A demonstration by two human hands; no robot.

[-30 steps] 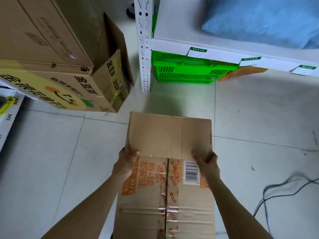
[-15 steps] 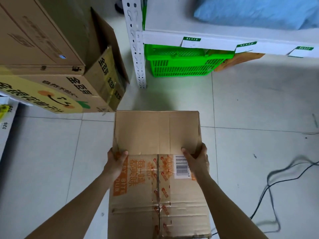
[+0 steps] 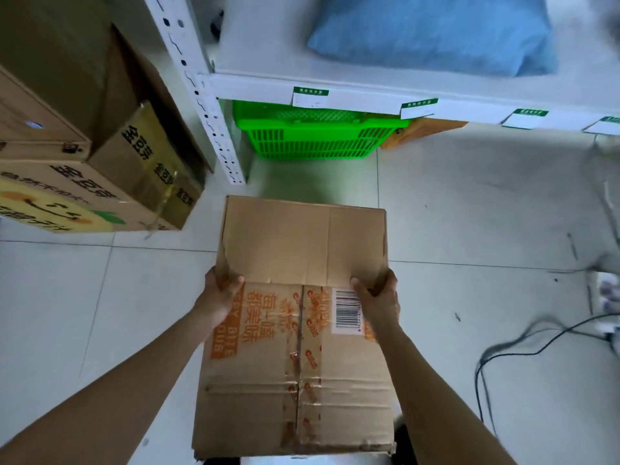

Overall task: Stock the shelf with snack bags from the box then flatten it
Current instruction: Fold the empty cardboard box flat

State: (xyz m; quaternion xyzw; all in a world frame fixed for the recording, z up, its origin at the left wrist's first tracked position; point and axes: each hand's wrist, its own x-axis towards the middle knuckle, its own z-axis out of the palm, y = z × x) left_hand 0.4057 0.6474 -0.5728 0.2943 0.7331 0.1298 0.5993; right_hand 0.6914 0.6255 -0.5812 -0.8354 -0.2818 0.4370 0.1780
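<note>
A brown cardboard box (image 3: 302, 357) with orange print and a barcode label is held flat in front of me over the tiled floor. Its plain far flap sticks out toward the shelf. My left hand (image 3: 219, 295) grips the box's left edge at the fold. On the right edge, level with the barcode, my right hand (image 3: 380, 297) holds it, thumb on top. The white metal shelf (image 3: 335, 88) stands just beyond, with a blue bag (image 3: 432, 31) lying on its lower board. No snack bags show inside the box.
A green plastic basket (image 3: 312, 135) sits on the floor under the shelf. Stacked cardboard boxes (image 3: 84, 169) fill the left side. Black cables (image 3: 536, 344) run across the floor at right, near a power strip. The white shelf post (image 3: 204, 105) rises between boxes and basket.
The view has shifted a little, so the shelf and basket sit slightly differently. Both hands keep the same grip on the box edges.
</note>
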